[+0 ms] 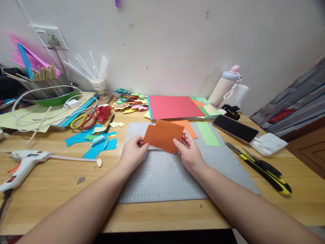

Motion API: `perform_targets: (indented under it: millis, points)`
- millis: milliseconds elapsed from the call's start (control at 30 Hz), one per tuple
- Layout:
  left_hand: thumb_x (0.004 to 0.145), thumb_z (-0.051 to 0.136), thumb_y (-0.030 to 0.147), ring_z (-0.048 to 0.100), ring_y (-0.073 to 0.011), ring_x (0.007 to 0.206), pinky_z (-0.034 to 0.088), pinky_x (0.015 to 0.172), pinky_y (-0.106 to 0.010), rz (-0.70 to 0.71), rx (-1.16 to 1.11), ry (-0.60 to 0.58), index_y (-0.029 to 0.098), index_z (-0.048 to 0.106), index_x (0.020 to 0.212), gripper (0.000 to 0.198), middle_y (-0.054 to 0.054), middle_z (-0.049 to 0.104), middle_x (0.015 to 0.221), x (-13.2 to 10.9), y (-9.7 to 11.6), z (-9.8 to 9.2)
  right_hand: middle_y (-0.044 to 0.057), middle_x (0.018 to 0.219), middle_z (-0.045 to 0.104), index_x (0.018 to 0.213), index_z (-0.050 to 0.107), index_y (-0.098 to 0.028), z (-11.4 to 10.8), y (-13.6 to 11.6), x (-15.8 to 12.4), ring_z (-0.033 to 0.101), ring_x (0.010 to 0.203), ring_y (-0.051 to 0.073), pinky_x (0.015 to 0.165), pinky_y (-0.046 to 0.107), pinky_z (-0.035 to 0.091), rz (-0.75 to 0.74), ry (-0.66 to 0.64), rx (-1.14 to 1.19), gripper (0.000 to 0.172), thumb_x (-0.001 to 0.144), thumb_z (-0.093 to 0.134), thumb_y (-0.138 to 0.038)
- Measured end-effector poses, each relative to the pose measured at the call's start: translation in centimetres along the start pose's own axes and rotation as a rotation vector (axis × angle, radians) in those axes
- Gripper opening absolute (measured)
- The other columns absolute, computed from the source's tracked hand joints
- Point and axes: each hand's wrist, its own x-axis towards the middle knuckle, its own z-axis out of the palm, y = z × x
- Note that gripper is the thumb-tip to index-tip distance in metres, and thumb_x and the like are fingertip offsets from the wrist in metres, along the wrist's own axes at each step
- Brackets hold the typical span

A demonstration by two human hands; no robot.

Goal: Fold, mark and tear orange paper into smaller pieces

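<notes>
Left hand (pixel 132 150) and right hand (pixel 190 152) pinch orange paper (pixel 161 136) mid-frame — folded or stacked, I can't tell. Blue scraps (pixel 95 151), centre-left, look cut already; the orange paper looks unattached.

Your orange paper (pixel 162 137) looks matt and smooth. Your surface (pixel 96 206) is smooth, grained wood. Near its right edge, your phone (pixel 235 128) has a glossy face; near its left edge, the glue gun (pixel 24 166) is smooth plastic; toward the far left corner, the bowl (pixel 52 88) is metal.
</notes>
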Motion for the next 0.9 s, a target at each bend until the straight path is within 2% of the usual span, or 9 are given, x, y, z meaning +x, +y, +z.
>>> perform_targets:
  millis: [100, 167, 300, 367, 500, 633, 733, 833, 900]
  points:
    - [0.073, 0.062, 0.024, 0.058, -0.0244, 0.092, 0.044, 0.086, -0.043, 0.064, 0.101, -0.019, 0.018, 0.063, 0.093, 0.021, -0.007, 0.066, 0.097, -0.2, 0.0, 0.2, 0.0, 0.102, 0.066, 0.1, 0.057, -0.027, 0.1, -0.1, -0.2, 0.06, 0.097, 0.017, 0.09, 0.033, 0.045, -0.024, -0.035, -0.066, 0.022, 0.08, 0.067, -0.026]
    - [0.079, 0.055, 0.024, 0.056, -0.0245, 0.099, 0.043, 0.088, -0.043, 0.098, 0.141, -0.034, 0.019, 0.06, 0.105, 0.027, -0.008, 0.065, 0.106, -0.3, 0.1, 0.2, 0.0, 0.105, 0.065, 0.102, 0.057, -0.027, 0.2, -0.3, -0.3, 0.059, 0.1, 0.017, 0.092, 0.033, 0.044, -0.04, -0.062, -0.105, 0.022, 0.081, 0.066, -0.027]
    - [0.084, 0.05, 0.025, 0.059, -0.0237, 0.085, 0.044, 0.078, -0.039, 0.147, 0.214, -0.068, 0.02, 0.064, 0.089, 0.016, -0.005, 0.067, 0.088, -0.5, 0.3, 0.0, 0.001, 0.106, 0.065, 0.102, 0.057, -0.027, 0.6, -0.6, -0.4, 0.059, 0.097, 0.018, 0.087, 0.032, 0.045, -0.038, -0.055, -0.095, 0.018, 0.086, 0.06, -0.034]
    - [0.085, 0.049, 0.026, 0.06, -0.0229, 0.079, 0.044, 0.073, -0.037, 0.175, 0.235, -0.063, 0.021, 0.064, 0.086, 0.016, -0.004, 0.067, 0.083, -0.5, 0.5, -0.3, 0.001, 0.099, 0.065, 0.096, 0.058, -0.026, 0.6, -0.9, -0.2, 0.06, 0.089, 0.017, 0.08, 0.031, 0.046, -0.048, -0.017, -0.093, 0.014, 0.086, 0.059, -0.034]
    - [0.091, 0.043, 0.025, 0.061, -0.0215, 0.085, 0.043, 0.077, -0.036, 0.266, 0.225, -0.019, 0.024, 0.063, 0.1, 0.022, -0.003, 0.068, 0.093, -0.7, 1.9, -1.4, -0.003, 0.082, 0.061, 0.086, 0.057, -0.026, -0.1, -1.5, 0.5, 0.055, 0.069, 0.013, 0.062, 0.025, 0.044, -0.133, 0.141, -0.081, 0.008, 0.085, 0.059, -0.033]
    - [0.093, 0.042, 0.02, 0.059, -0.0198, 0.093, 0.04, 0.086, -0.038, 0.466, 0.226, 0.073, 0.029, 0.06, 0.114, 0.029, -0.002, 0.065, 0.102, -1.2, 3.5, -2.7, -0.002, 0.083, 0.06, 0.088, 0.058, -0.027, -0.1, -2.4, 0.5, 0.054, 0.07, 0.015, 0.062, 0.026, 0.043, -0.158, 0.201, -0.115, 0.008, 0.084, 0.059, -0.034]
    - [0.093, 0.042, 0.015, 0.058, -0.017, 0.087, 0.041, 0.08, -0.034, 0.647, 0.25, 0.12, 0.032, 0.057, 0.121, 0.036, -0.002, 0.062, 0.097, -1.7, 4.0, -2.8, -0.001, 0.085, 0.062, 0.092, 0.06, -0.028, 0.9, -2.6, -0.8, 0.055, 0.072, 0.016, 0.066, 0.028, 0.046, -0.087, 0.072, -0.169, 0.011, 0.086, 0.058, -0.036]
    - [0.091, 0.045, 0.012, 0.057, -0.0169, 0.088, 0.042, 0.079, -0.033, 0.706, 0.273, 0.143, 0.03, 0.055, 0.122, 0.038, -0.002, 0.061, 0.097, -2.3, 3.8, -2.3, 0.0, 0.095, 0.063, 0.099, 0.058, -0.03, 2.2, -2.3, -2.3, 0.057, 0.081, 0.017, 0.076, 0.031, 0.046, -0.044, -0.104, -0.185, 0.013, 0.089, 0.054, -0.037]
    - [0.09, 0.046, 0.011, 0.056, -0.0174, 0.09, 0.042, 0.081, -0.034, 0.72, 0.289, 0.144, 0.031, 0.056, 0.121, 0.039, -0.002, 0.06, 0.097, -2.6, 3.6, -1.8, 0.001, 0.099, 0.062, 0.102, 0.057, -0.029, 2.7, -1.9, -3.0, 0.057, 0.09, 0.019, 0.084, 0.033, 0.045, -0.068, -0.175, -0.226, 0.014, 0.09, 0.054, -0.034]
